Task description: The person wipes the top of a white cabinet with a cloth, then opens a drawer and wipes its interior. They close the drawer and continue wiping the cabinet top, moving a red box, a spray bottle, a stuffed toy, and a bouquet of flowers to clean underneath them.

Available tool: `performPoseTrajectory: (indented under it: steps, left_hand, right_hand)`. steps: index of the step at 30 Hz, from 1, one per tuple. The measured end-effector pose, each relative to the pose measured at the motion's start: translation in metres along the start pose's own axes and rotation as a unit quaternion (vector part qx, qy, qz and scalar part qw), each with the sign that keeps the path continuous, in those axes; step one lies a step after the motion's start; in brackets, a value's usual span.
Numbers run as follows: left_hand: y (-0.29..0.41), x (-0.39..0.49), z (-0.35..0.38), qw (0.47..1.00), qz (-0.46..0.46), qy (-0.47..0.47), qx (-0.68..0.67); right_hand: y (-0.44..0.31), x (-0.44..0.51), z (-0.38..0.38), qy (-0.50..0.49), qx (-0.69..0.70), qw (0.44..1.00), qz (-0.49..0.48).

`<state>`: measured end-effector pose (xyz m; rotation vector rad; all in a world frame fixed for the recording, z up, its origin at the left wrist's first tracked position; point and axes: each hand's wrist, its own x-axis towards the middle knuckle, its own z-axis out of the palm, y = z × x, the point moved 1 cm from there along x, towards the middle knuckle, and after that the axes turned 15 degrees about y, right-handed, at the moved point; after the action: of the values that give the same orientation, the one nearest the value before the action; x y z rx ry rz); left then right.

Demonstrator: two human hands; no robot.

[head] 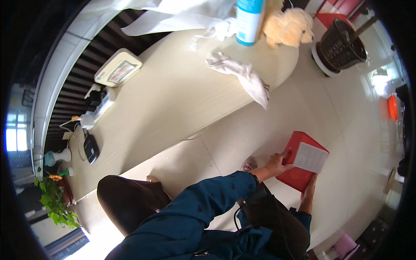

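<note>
A red box (298,178) is held out over the tiled floor, to the right of my knees. A white sheet or label (310,158) with fine print lies on its upper face. My left hand (279,165) grips the box's near left side, thumb on top by the white sheet. At the lower right edge, my right hand (310,191) supports the box, its fingers partly hidden behind it.
On the pale table (162,104) are a crumpled cloth (242,73) overhanging the edge, a blue-and-white canister (249,22), a plush dog (289,27), a cream box (118,67), a power strip (103,105) and a black device (91,149). A dark bucket (339,48) stands on the floor.
</note>
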<state>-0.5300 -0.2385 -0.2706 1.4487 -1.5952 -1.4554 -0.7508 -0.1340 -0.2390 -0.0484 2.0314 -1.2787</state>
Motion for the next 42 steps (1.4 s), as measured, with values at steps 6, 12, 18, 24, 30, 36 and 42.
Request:
performPoseTrajectory:
  steps: [6,12,18,24,30,36,42]
  left_hand:
    - [0.107,-0.008,-0.054,0.999,0.03,0.037,-0.018]
    - [0.192,-0.049,-0.143,0.995,0.03,0.072,-0.063]
    - [0.197,-0.122,-0.258,0.975,0.069,0.188,-0.099]
    - [0.136,-0.187,-0.376,0.938,0.006,0.314,-0.144]
    - [0.068,-0.217,-0.477,0.916,-0.08,0.366,-0.141]
    - [0.03,-0.209,-0.534,0.917,-0.153,0.354,-0.099]
    - [0.017,-0.196,-0.552,0.918,-0.159,0.352,-0.087]
  right_hand:
    - [-0.098,-0.052,-0.001,-0.067,0.021,0.99,-0.12]
    - [-0.216,-0.146,0.026,-0.131,-0.06,0.965,-0.22]
    - [-0.264,-0.222,0.103,-0.254,-0.133,0.93,-0.229]
    - [-0.206,-0.281,0.247,-0.397,-0.203,0.849,-0.284]
    - [-0.123,-0.355,0.372,-0.439,-0.192,0.849,-0.223]
    - [-0.093,-0.397,0.428,-0.423,-0.216,0.852,-0.222]
    - [-0.104,-0.41,0.444,-0.412,-0.254,0.847,-0.221]
